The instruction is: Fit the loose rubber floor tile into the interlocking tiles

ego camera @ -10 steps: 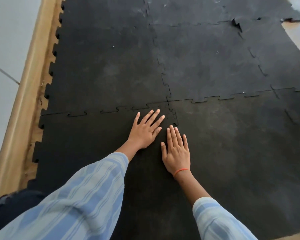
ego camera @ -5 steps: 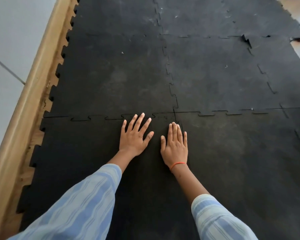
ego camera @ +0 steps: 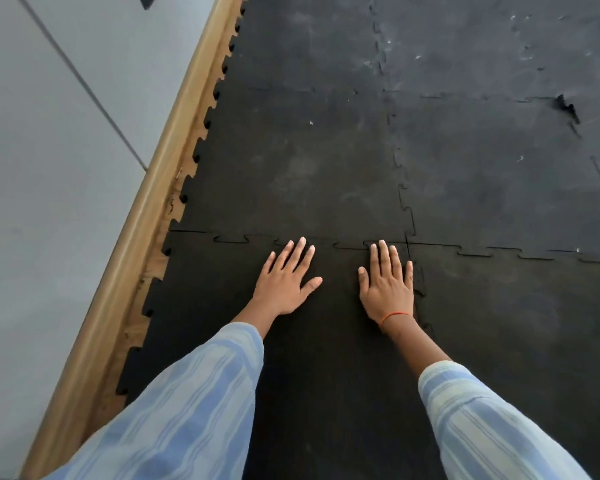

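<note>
The loose black rubber tile (ego camera: 222, 306) lies under both my hands, its toothed far edge meeting the tile behind it (ego camera: 291, 168) along a jagged seam. My left hand (ego camera: 286, 278) presses flat on it with fingers spread, fingertips just short of that seam. My right hand (ego camera: 387, 282) lies flat near the tile's far right corner, fingertips at the seam, little finger beside the side joint with the right neighbour tile (ego camera: 516, 323). Neither hand holds anything.
A wooden skirting strip (ego camera: 142, 216) runs along the left of the mat, with a grey wall (ego camera: 49, 168) beyond it. More interlocked black tiles stretch ahead and right; one seam has a raised torn tab (ego camera: 567, 107) at the far right.
My hands have slid apart along the far seam: the left one moved left, the right one stayed near the corner. The seam's teeth look more closed than a second ago.
</note>
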### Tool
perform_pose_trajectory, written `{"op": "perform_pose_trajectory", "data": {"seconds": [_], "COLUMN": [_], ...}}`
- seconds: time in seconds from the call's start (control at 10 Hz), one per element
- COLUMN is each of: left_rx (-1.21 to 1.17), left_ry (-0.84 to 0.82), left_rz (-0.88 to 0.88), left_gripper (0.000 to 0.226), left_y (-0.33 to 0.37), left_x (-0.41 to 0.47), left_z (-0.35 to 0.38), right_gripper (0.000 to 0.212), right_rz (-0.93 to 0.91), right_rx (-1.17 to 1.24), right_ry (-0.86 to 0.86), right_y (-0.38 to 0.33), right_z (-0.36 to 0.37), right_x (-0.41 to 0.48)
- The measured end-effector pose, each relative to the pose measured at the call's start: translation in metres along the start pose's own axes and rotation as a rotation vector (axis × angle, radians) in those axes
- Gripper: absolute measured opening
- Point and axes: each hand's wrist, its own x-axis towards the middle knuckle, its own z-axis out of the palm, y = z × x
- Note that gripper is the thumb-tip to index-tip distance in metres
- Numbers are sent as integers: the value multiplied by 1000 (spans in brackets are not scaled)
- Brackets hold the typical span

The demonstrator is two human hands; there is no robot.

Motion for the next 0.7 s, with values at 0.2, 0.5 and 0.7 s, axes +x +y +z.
{"op": "perform_pose_trajectory", "data": {"seconds": [0.2,0.5,0.7], "left_rx": [-62,-114,-145], "left_ry": [58,-42,-411], "left_rz": [-370,-513,-497], "left_gripper": [91,117,101], "left_y": [-65,-105,-97], "left_x": [-32,-37,-44], "left_z": [1,-10,-96], "right_gripper": [61,64,67], "right_rz": [-373,-255,-182], "right_rx": [-19,-73,-62], "right_ry": [-42,-149,-539], "right_y": [-62,-88,-116], "right_z": [2,7,-65], "right_x": [-5,-2,15]}}
